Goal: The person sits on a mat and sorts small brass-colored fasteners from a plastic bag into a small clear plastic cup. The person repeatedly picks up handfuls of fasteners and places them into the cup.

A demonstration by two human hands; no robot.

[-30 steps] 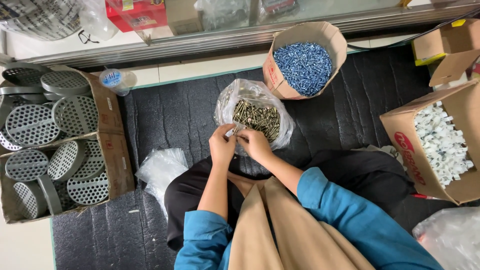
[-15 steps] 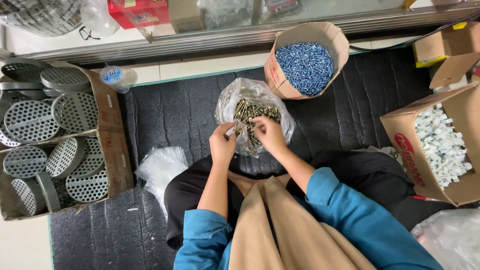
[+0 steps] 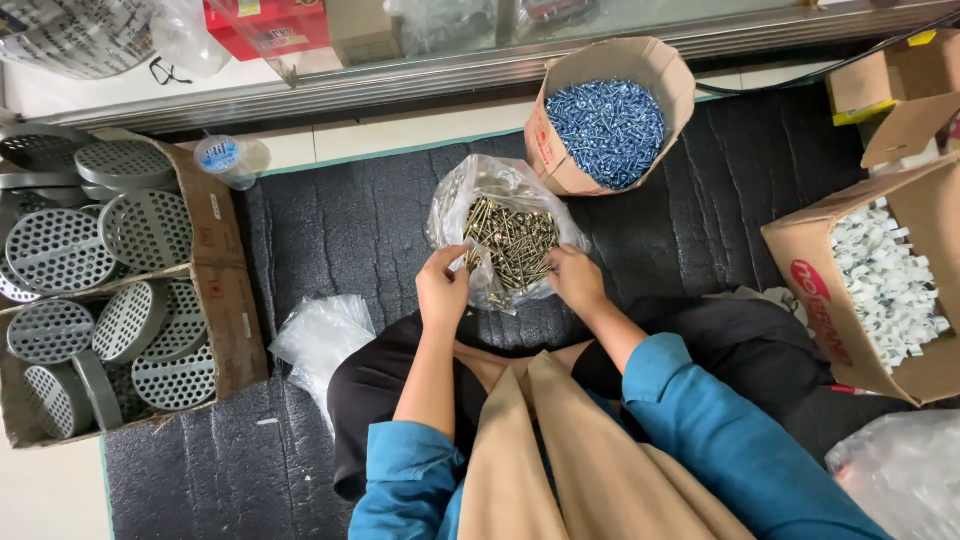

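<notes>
Both forearms reach forward toward twelve o'clock, elbows bent. The left hand [image 3: 441, 288] pinches the near rim of the clear bag of brass screws [image 3: 508, 240] on the black floor mat [image 3: 340, 230]. The right hand [image 3: 575, 279], set apart at three o'clock, curls its fingers into the screws; what they grip is hidden.

Open clear bag [image 3: 497, 205] — brass-coloured screws [image 3: 510, 245]

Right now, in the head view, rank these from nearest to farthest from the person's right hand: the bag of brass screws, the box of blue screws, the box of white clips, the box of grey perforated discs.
1. Bag of brass screws: touching the right hand.
2. Box of blue screws: just above.
3. Box of white clips: far right.
4. Box of grey perforated discs: far left.
</notes>
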